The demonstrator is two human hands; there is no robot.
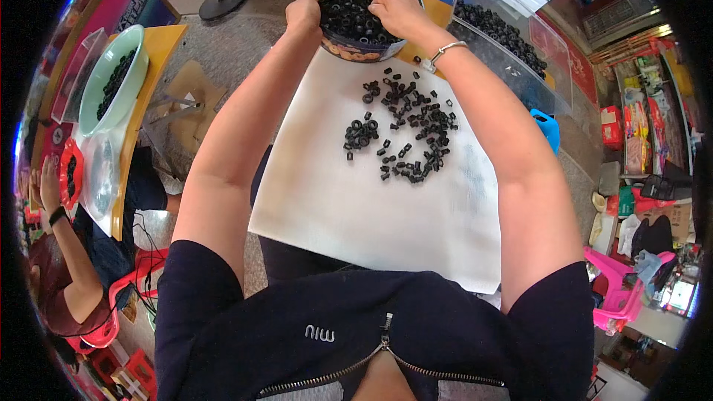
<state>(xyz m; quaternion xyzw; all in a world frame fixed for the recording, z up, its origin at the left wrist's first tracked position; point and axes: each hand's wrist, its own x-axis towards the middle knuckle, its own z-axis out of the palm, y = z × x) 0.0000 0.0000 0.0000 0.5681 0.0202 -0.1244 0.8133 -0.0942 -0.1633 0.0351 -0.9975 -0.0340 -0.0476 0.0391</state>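
Observation:
My left hand (304, 12) grips the left side of a round tin (362, 52) at the far edge of the white board, thumb at the rim. The tin has a dark printed wall and holds many small black ring-like parts (349, 15). Over the tin's right side, my right hand (401, 15) reaches in with its fingers curled together; what they hold, if anything, is hidden. Nearer to me, a loose ring of small black pieces (427, 122) lies scattered on the white board (334, 193), with a small cluster of black rings (361, 134) to its left.
A clear bin (497, 37) of black parts stands at the right. On a yellow-edged table at the left sits a pale green basin (137, 67) of black parts, beside a red tray (70, 171). A co-worker's arm (74, 252) reaches there. A pink chair (616, 282) stands right.

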